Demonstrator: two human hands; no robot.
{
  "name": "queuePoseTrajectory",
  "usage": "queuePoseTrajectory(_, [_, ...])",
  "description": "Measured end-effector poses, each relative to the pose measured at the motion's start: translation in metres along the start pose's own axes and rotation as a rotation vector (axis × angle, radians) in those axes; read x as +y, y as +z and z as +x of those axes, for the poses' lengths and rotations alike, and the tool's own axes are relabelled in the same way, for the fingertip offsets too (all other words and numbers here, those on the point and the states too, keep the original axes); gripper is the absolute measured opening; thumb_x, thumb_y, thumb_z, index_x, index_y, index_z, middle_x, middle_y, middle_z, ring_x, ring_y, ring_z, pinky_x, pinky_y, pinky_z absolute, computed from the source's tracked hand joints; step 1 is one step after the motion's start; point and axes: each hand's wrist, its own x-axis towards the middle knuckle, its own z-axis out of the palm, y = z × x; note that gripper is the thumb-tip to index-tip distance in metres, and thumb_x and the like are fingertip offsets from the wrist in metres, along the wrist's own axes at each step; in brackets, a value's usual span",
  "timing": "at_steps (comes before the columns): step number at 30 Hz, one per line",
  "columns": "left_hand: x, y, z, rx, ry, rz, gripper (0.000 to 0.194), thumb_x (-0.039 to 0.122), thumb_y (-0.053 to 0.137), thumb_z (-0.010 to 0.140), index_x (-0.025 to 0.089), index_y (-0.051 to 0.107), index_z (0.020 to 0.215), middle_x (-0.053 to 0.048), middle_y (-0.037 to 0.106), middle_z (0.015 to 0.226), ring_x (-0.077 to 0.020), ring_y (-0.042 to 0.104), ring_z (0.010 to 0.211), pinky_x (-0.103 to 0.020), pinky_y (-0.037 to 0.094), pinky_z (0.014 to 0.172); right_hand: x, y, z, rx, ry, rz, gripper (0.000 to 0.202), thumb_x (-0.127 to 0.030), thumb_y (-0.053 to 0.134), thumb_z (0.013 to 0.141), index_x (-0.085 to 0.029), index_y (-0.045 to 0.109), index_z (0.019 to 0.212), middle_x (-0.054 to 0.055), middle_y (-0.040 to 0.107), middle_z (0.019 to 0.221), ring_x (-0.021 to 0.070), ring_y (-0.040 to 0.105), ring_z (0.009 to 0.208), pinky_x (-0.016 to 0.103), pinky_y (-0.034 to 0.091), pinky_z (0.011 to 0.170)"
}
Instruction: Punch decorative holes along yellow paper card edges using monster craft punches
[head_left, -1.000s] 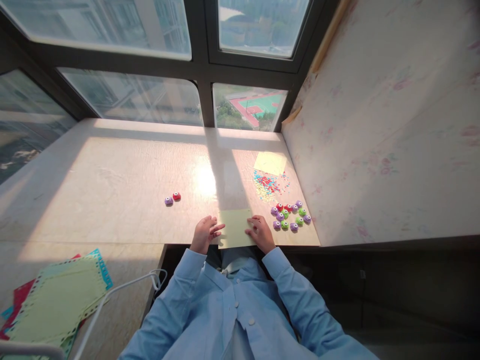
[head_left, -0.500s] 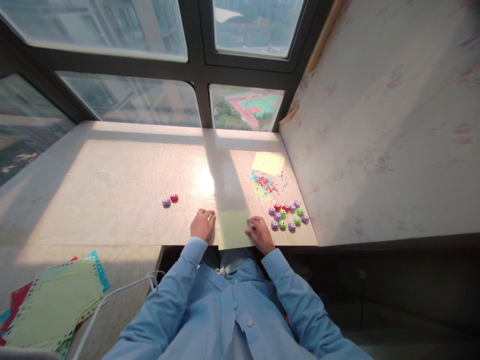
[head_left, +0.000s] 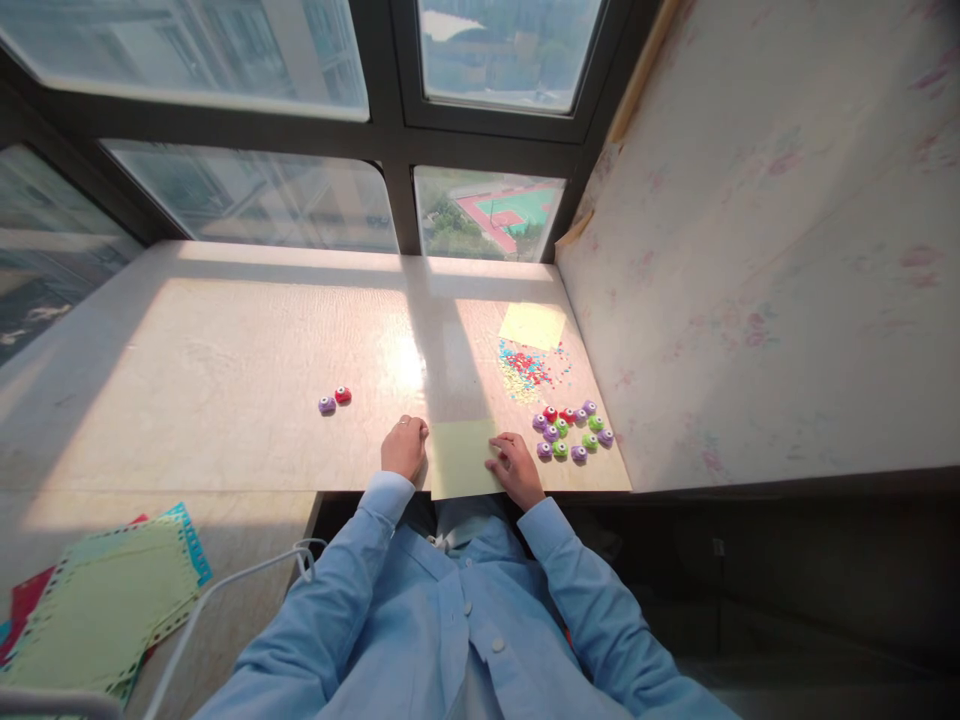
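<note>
A pale yellow sheet of paper (head_left: 463, 458) lies at the table's front edge, its lower edge jutting slightly past it. My left hand (head_left: 405, 447) rests just left of the sheet, fingers curled together; whether anything is inside them is hidden. On the sheet's right edge, my right hand (head_left: 516, 468) holds the paper with thumb and fingertips. Several small purple, green and red craft punches (head_left: 561, 449) with white buttons stand right of that hand. Farther left, a purple punch (head_left: 327, 405) and a red punch (head_left: 343, 395) sit side by side.
Tiny red, blue and yellow paper pieces (head_left: 527, 370) are scattered at the right, below another yellow sheet (head_left: 532, 325). Coloured sheets with punched edges (head_left: 105, 600) lie at lower left, near a white cable or thin rod (head_left: 225, 583). A wall (head_left: 750, 300) bounds the right side.
The whole view has shifted slightly, so everything sits a little farther left. Both hands and the sheet keep the same places relative to each other.
</note>
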Motion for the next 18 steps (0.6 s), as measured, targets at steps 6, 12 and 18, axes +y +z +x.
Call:
queuePoseTrajectory(6, [-0.011, -0.002, 0.002, 0.092, -0.099, -0.237, 0.017, 0.021, 0.043, 0.093, 0.019, 0.06, 0.09, -0.01, 0.061, 0.1, -0.0233, 0.058, 0.096, -0.035, 0.046, 0.084, 0.0, -0.001, -0.001, 0.0, -0.017, -0.009, 0.034, -0.023, 0.062, 0.08, -0.017, 0.066, 0.114, 0.011, 0.054, 0.119, 0.0147, 0.058, 0.086, 0.032, 0.056, 0.083])
queuePoseTrajectory(12, [-0.012, -0.003, -0.001, 0.024, -0.004, -0.227, 0.018, 0.03, 0.054, 0.09, 0.019, 0.067, 0.097, -0.01, 0.061, 0.105, -0.0215, 0.061, 0.092, -0.033, 0.048, 0.082, 0.0, 0.0, -0.001, 0.008, -0.039, -0.014, 0.033, -0.023, 0.061, 0.081, -0.017, 0.065, 0.114, 0.011, 0.054, 0.119, 0.0149, 0.058, 0.087, 0.031, 0.056, 0.08])
queuePoseTrajectory(18, [-0.003, 0.001, -0.002, 0.045, 0.019, -0.066, 0.019, 0.028, 0.05, 0.093, 0.021, 0.068, 0.092, -0.009, 0.062, 0.101, -0.023, 0.06, 0.093, -0.033, 0.045, 0.076, -0.001, 0.0, -0.002, 0.022, -0.017, 0.002, 0.03, -0.026, 0.056, 0.086, -0.016, 0.064, 0.113, 0.011, 0.054, 0.117, 0.0121, 0.058, 0.081, 0.029, 0.055, 0.077])
